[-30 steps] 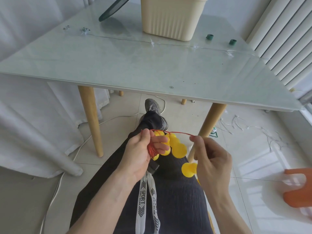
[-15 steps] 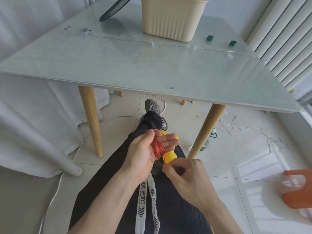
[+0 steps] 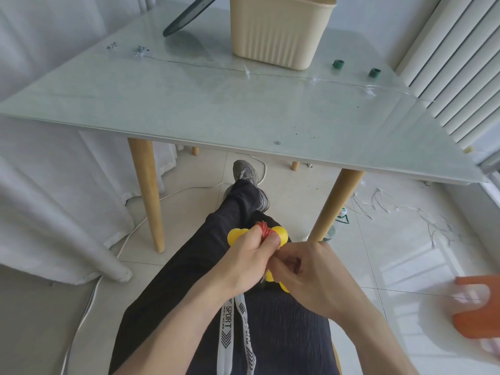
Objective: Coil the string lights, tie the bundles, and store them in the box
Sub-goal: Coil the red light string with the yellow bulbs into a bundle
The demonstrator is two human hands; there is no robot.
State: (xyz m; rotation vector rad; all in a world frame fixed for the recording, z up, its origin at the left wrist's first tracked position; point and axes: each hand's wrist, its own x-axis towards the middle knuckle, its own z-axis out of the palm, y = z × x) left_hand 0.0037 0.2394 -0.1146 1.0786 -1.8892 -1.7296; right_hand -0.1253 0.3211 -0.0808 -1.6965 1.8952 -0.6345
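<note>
The left hand (image 3: 243,262) pinches a red wire coil (image 3: 263,230) between thumb and fingers, over the lap, below the desk's near edge; the right hand (image 3: 311,277) curls its fingers against the bundle's lower end, though what it pinches is hidden. The desk (image 3: 189,104) carries the cream box (image 3: 278,31) near its far edge and a thin clear string (image 3: 270,73) across it. Yellow discs (image 3: 234,235) fan from the coil. The bundle looks light, springy and prone to unwinding, so the wound red waist is the place to hold, not the floppy discs.
</note>
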